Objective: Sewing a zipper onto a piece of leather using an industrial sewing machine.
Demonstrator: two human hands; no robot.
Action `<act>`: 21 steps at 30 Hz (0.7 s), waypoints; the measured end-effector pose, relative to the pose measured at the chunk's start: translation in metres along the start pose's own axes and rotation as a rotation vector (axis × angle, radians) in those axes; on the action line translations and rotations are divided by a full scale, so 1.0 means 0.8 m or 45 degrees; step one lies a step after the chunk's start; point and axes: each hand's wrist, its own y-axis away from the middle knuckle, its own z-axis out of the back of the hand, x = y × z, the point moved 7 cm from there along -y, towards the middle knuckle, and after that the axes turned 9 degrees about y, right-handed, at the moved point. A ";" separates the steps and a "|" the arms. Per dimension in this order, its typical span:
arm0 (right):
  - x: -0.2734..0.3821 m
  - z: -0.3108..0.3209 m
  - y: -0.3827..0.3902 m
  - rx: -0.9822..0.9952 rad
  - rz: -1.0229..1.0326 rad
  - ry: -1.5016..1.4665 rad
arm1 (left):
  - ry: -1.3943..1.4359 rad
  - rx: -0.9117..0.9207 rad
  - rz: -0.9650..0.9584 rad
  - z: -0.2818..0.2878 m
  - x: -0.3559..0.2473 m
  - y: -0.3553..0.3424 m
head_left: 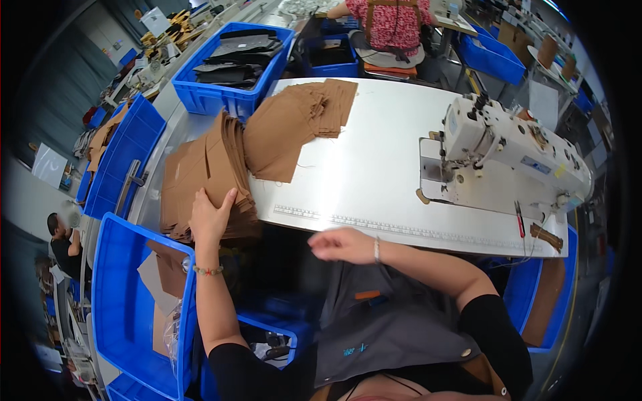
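Note:
My left hand [211, 217] rests on the near side of a thick stack of brown fabric pieces [200, 160], its thumb and fingers spread. That stack leans at the table's left end, its layers fanned along the right side. Beside it, a second spread of brown fabric pieces [277, 130] lies on the white sewing table [361, 160], with loose threads at its edges. Over the table's front edge, in front of my apron, hovers my right hand [341, 245]. Its fingertips are smeared by motion, and I cannot make out anything in them.
A white sewing machine [521, 147] stands on the right. Red-handled tweezers [519, 219] lie near it. A printed ruler scale [401, 226] runs along the front edge. Blue bins surround the table: dark pieces fill the far one [190, 93]; another [144, 234] stands at left. A person [394, 27] sits beyond.

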 end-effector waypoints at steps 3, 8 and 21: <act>-0.050 -0.003 0.131 0.172 -0.195 0.189 | -0.054 -0.479 -0.695 0.007 -0.089 0.055; -0.141 -0.030 0.267 -0.109 -0.387 0.339 | 0.985 1.119 -0.764 -0.109 -0.197 0.244; -0.225 0.000 0.306 -0.702 -0.698 0.885 | 0.063 0.885 -2.129 -0.289 -0.241 0.464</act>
